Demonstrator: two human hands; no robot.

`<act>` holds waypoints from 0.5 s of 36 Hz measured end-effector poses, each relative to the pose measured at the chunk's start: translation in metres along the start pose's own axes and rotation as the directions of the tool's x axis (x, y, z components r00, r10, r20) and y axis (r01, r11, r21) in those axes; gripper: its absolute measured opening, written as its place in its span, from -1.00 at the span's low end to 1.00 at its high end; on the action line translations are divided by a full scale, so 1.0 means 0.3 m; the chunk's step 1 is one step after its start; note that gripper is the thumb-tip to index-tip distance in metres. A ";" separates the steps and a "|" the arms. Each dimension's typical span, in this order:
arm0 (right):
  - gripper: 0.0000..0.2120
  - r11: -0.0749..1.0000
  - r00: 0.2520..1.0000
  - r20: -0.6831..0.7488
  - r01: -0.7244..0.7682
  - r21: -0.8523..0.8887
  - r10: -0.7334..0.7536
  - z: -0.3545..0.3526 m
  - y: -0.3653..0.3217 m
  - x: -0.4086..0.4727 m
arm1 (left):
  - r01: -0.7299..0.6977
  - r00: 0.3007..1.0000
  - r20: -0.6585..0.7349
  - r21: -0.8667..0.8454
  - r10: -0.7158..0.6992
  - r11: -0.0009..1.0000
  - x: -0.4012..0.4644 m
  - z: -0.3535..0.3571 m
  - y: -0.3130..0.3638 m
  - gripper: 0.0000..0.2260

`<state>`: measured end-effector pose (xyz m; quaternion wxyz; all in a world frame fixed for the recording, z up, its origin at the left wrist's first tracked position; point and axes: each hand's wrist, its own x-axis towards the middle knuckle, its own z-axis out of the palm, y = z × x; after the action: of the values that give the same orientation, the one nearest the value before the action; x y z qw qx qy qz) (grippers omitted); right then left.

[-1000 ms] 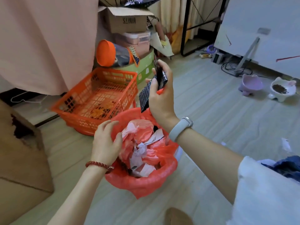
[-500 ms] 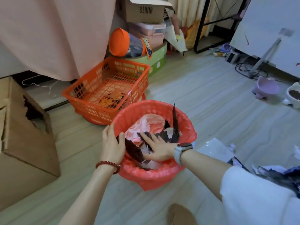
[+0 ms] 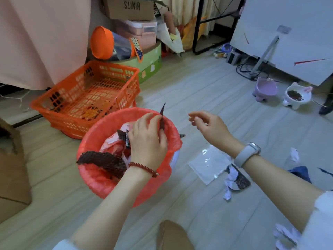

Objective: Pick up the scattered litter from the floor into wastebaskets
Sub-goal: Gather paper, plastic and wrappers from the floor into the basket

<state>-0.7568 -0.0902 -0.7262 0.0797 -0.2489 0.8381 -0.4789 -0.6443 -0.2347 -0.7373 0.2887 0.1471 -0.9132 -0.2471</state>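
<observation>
A round wastebasket lined with a red bag (image 3: pixel 100 181) stands on the floor in front of me, filled with pink, white and dark wrappers. A dark netted strip (image 3: pixel 102 160) hangs over its left rim. My left hand (image 3: pixel 147 141) reaches into the basket and pinches a thin dark strip (image 3: pixel 162 120) that sticks up at the far rim. My right hand (image 3: pixel 210 129) hovers to the right of the basket, fingers loosely bent, holding nothing. On the floor to the right lie a clear plastic bag (image 3: pixel 209 164) and crumpled white and dark paper (image 3: pixel 234 179).
An orange mesh basket (image 3: pixel 86 94) stands behind the wastebasket. A cardboard box (image 3: pixel 12 170) is at the left. Two pet bowls (image 3: pixel 264 88) (image 3: pixel 295 95) sit at the right, near cables and a white board. More paper scraps (image 3: pixel 294 156) lie at the far right.
My right hand has come out of the wastebasket and moved right, leaving the dark wrapper inside. My left hand has gone from the near rim into the basket and taken the dark strip.
</observation>
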 end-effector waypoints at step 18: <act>0.00 0.601 0.821 0.226 -0.169 -0.781 0.524 -0.110 0.911 -0.304 | -0.119 0.572 0.808 0.252 -0.141 0.961 -0.246 0.697 0.049 -0.52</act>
<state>-0.7835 0.0942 -0.9486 0.2517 -0.1865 0.9496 -0.0091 -0.7134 -0.1155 -0.9118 -0.1922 0.0608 -0.9666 -0.1581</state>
